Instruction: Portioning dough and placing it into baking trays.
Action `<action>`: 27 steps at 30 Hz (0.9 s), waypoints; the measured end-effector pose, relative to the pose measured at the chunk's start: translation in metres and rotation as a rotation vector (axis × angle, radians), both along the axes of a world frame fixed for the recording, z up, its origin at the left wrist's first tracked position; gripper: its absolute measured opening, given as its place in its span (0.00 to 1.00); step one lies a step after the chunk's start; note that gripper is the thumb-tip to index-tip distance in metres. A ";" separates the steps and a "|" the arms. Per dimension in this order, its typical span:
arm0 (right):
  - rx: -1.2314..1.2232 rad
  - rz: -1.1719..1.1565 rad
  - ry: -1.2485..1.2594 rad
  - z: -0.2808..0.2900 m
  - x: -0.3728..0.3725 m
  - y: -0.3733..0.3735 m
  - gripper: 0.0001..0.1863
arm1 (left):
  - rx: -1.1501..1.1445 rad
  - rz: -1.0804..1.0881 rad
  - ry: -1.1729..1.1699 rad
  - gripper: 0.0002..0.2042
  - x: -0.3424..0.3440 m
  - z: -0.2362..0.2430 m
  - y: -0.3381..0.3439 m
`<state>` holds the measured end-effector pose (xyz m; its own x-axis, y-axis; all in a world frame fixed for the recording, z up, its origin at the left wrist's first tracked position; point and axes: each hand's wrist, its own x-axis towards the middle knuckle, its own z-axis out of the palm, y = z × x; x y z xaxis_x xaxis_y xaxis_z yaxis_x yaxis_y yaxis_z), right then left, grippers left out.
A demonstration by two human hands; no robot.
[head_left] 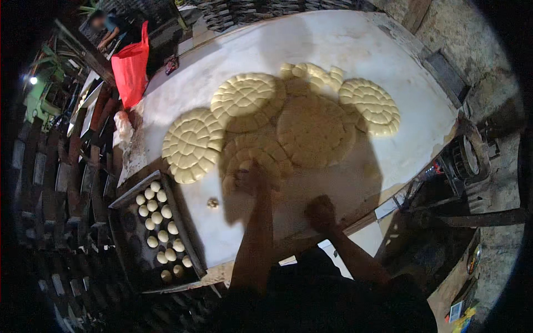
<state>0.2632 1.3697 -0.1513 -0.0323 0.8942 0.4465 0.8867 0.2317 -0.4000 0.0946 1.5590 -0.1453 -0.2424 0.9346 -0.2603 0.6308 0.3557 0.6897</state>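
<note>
Several flat rounds of pale dough, scored into small pieces, lie on a white table (350,39). In my shadow, my left hand (252,178) reaches to the near edge of a shaded dough round (258,155), its fingers curled at the dough pieces. My right hand (320,213) is closed over the table near its front edge; whatever it may hold is hidden. Beyond it sits a larger dough disc (316,133). Other scored rounds stand out in the light: one at left (191,145), one behind it (244,94) and one at right (371,105). A small crumbly lump (212,203) lies left of my left hand.
A dark tray (133,192) with several round dough balls (162,236) stands at the table's left edge. A red bag (130,72) is at the far left corner, near another person (111,30). Cut dough pieces (316,75) lie at the back. Dark machinery (465,158) flanks the right side.
</note>
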 end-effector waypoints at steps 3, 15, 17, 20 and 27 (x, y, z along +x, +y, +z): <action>-0.010 0.046 0.025 -0.006 0.004 0.004 0.06 | 0.225 0.448 0.116 0.29 0.032 -0.008 0.021; -0.035 0.006 0.322 0.004 -0.012 0.001 0.10 | 0.567 0.288 -0.048 0.26 -0.152 -0.061 -0.148; -0.177 0.002 0.474 0.014 -0.026 -0.002 0.10 | 0.590 0.314 -0.272 0.26 -0.163 -0.055 -0.171; -0.594 0.136 0.449 0.014 -0.060 -0.033 0.10 | 0.035 0.304 -1.614 0.15 -0.115 0.040 -0.208; -0.358 0.033 1.147 0.056 -0.167 -0.059 0.25 | 0.556 -0.102 -0.735 0.12 -0.163 0.011 -0.238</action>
<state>0.0960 1.3107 -0.0948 0.1961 0.9796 -0.0430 -0.0317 -0.0375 -0.9988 -0.0679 1.3214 -0.1347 -0.1035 0.9789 0.1763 -0.0223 -0.1795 0.9835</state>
